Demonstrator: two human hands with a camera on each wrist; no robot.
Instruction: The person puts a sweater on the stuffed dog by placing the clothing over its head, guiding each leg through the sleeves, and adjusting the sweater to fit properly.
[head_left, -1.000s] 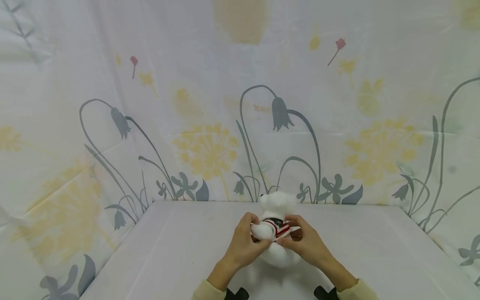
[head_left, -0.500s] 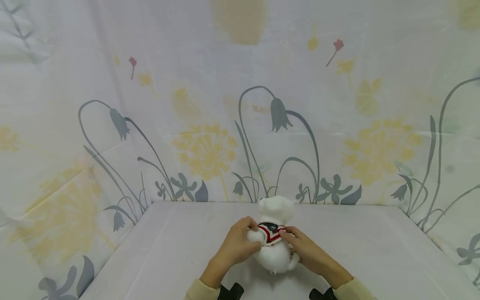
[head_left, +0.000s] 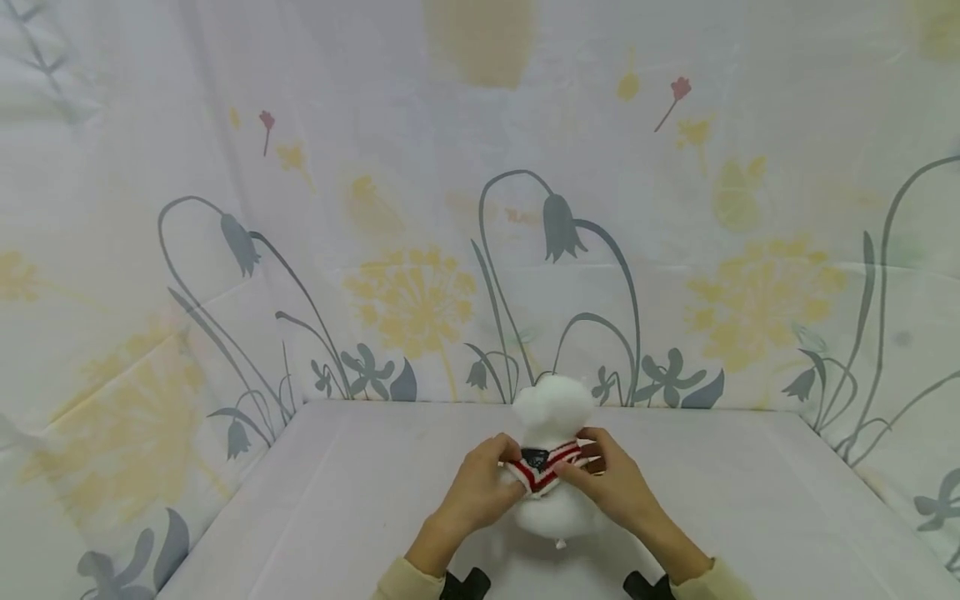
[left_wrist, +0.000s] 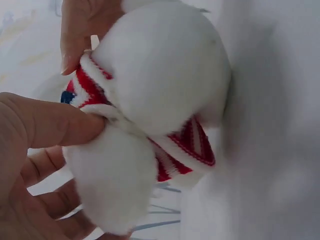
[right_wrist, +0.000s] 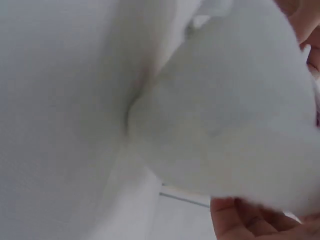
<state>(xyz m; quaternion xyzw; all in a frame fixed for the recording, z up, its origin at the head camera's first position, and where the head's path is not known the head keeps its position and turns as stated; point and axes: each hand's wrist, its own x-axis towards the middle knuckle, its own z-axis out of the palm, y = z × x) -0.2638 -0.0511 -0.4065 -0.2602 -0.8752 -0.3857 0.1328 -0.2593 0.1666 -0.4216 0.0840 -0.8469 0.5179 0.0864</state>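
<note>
A white plush toy (head_left: 555, 408) with a rounded head and body stands upright on the table before me. It wears a knitted sweater (head_left: 542, 477) with red and white stripes and a dark patch. My left hand (head_left: 480, 485) grips the toy's left side; in the left wrist view its thumb (left_wrist: 75, 125) presses the sweater's white edge above a stubby white limb (left_wrist: 115, 185), with the other fingers behind. My right hand (head_left: 617, 479) pinches the sweater's right side between thumb and fingers. The toy's white body (right_wrist: 225, 110) fills much of the right wrist view.
The white table (head_left: 360, 467) extends to both sides of the toy. Behind it hangs a pale curtain (head_left: 420, 183) printed with grey and yellow flowers. Black straps (head_left: 467, 586) circle both wrists below the cream sleeves.
The toy tilted toward me and then back up, turning so the limb at its left is now hidden in the head view. My right hand shifted up along the sweater; the left stayed gripping.
</note>
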